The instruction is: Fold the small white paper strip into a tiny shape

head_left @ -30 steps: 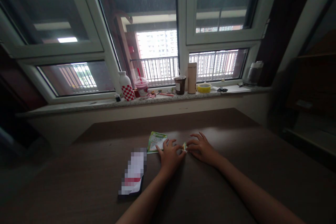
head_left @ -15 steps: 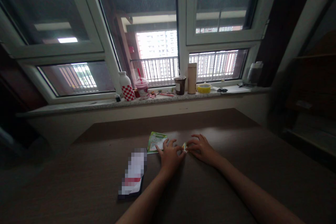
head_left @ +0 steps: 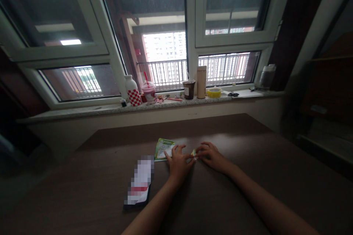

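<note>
Between my two hands, just above the brown table (head_left: 116, 176), is a small folded piece of paper (head_left: 193, 153), whitish with yellow and green. My left hand (head_left: 179, 162) pinches its left side with thumb and forefinger, the other fingers spread. From the right, my right hand (head_left: 211, 156) grips its other side with bent fingertips. Fingers cover part of the paper, so its full shape is hidden. Under and beyond my left fingers lies a flat green-and-white packet (head_left: 162, 149). A phone (head_left: 139, 183) with a blurred-out screen rests left of my left forearm.
Along the windowsill (head_left: 104, 109) stand a red-checked white bottle (head_left: 134, 93), a pink drink cup (head_left: 149, 91), a dark drink cup (head_left: 189, 90), a tan flask (head_left: 201, 82), yellow tape (head_left: 214, 93) and black scissors (head_left: 233, 94).
Both hands stay almost where they were, with only slight finger shifts around the small paper. The packet and phone have not moved.
</note>
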A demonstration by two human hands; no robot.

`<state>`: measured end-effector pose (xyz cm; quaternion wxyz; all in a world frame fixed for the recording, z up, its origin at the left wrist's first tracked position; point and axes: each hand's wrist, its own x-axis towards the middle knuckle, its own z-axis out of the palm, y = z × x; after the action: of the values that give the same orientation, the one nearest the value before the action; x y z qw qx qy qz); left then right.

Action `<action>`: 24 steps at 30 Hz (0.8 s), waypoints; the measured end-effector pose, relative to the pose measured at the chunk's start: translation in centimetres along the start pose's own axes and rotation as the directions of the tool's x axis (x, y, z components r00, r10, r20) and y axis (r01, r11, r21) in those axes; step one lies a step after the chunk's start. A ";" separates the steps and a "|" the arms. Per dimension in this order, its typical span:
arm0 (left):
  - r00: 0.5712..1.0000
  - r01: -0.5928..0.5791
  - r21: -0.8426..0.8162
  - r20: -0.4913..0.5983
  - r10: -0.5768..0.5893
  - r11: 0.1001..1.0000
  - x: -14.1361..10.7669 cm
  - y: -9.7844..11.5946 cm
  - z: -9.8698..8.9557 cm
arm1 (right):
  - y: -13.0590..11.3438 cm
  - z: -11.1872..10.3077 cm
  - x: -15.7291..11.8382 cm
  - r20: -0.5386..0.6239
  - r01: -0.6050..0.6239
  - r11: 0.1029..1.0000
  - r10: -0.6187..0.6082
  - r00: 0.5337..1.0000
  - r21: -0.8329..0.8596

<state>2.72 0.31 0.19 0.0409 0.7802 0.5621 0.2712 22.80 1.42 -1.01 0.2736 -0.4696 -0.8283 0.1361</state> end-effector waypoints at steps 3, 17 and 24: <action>1.000 -0.012 0.020 0.013 0.012 1.000 0.0 0.0 0.0 | 0.3 0.2 0.1 0.007 -0.012 1.000 0.012 1.000 0.028; 0.993 -0.109 0.109 -0.030 0.113 0.988 -0.1 0.0 -0.1 | 1.0 1.0 1.2 -0.133 -0.186 0.971 0.207 0.969 0.152; 0.991 -0.124 0.116 -0.033 0.129 0.985 -0.1 0.2 -0.2 | -0.2 1.1 1.3 -0.148 -0.255 0.965 0.262 0.954 0.066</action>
<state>2.75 0.08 0.43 -0.0325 0.8098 0.5267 0.2566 21.51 2.50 -1.39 0.3281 -0.5764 -0.7326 0.1530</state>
